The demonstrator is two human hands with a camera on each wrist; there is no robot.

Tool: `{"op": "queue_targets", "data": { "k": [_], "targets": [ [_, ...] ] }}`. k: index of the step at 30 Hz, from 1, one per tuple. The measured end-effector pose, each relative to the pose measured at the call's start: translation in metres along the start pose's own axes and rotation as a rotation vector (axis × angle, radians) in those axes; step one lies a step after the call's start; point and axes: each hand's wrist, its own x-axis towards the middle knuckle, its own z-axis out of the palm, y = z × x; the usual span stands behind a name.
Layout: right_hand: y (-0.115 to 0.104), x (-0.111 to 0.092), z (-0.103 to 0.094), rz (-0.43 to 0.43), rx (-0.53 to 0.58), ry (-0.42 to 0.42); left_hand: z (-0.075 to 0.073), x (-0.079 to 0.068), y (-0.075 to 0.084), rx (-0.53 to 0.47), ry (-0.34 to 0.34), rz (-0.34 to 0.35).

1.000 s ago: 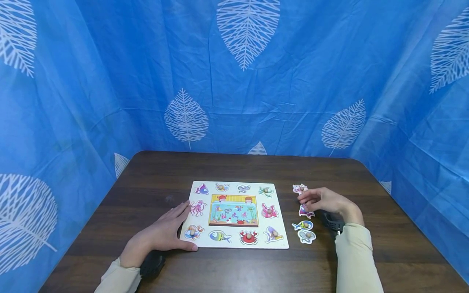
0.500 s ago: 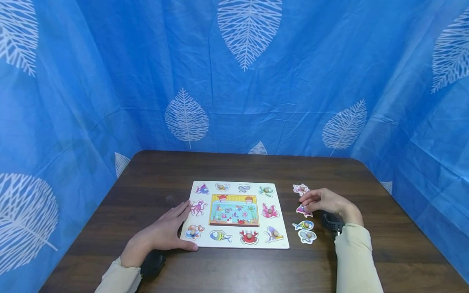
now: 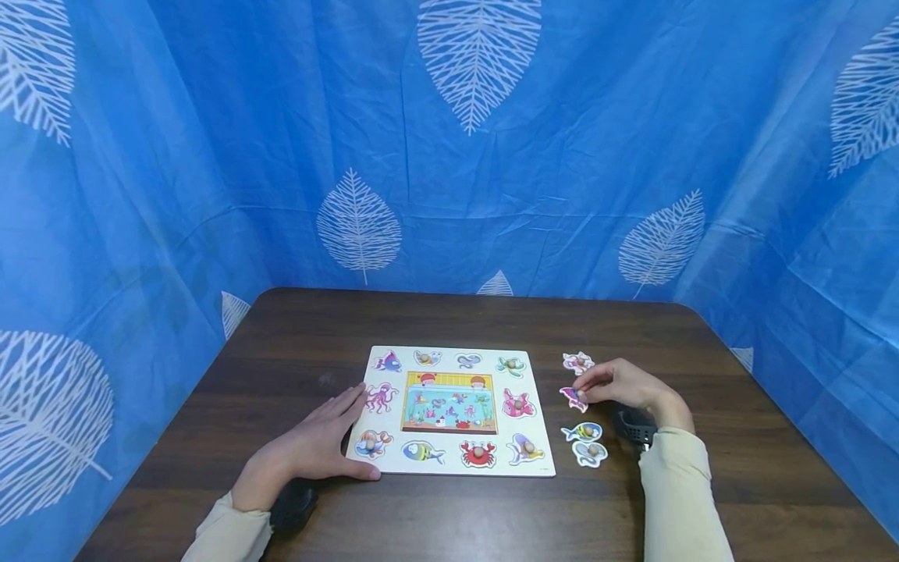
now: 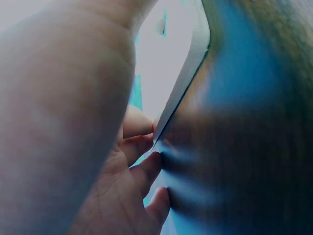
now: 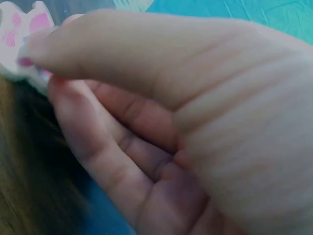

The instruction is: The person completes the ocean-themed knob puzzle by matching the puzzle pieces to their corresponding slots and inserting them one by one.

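A wooden peg puzzle board (image 3: 449,460) with sea-animal pictures lies flat on the table. My left hand (image 3: 319,437) rests at its left side, fingers extended along the left edge and thumb at the front edge; the left wrist view shows the fingertips (image 4: 155,161) against the board's side. To the right of the board, my right hand (image 3: 625,386) pinches a pink and purple fish puzzle piece (image 3: 572,400) between thumb and fingers. In the right wrist view the thumb and fingers partly cover that piece (image 5: 41,22).
A pink and white piece (image 3: 578,362) lies beyond the right hand. Nearer are a striped fish piece (image 3: 583,432) and a grey eel-like piece (image 3: 589,453). Several knobbed pieces, such as the crab (image 3: 478,453), sit in the board. Blue curtains (image 3: 449,195) surround the dark table (image 3: 449,515).
The pink and purple fish piece has shifted left and turned in my right hand, showing more beyond the fingertips. My left hand has stayed in place on the board.
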Motion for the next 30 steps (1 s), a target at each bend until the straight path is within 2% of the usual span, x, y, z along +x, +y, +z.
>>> {"op": "queue_targets", "data": {
  "k": [15,18,30],
  "targets": [
    [-0.006,0.009,0.006,0.007,-0.136,0.081,-0.001,-0.002,0.0,-0.012,0.004,0.016],
    [-0.007,0.01,0.007,0.024,-0.143,0.108,-0.001,-0.001,0.0,-0.013,0.0,0.015],
    [-0.021,0.018,0.011,-0.015,-0.128,0.196,-0.001,-0.002,0.002,-0.013,-0.001,0.0]
  ]
}}
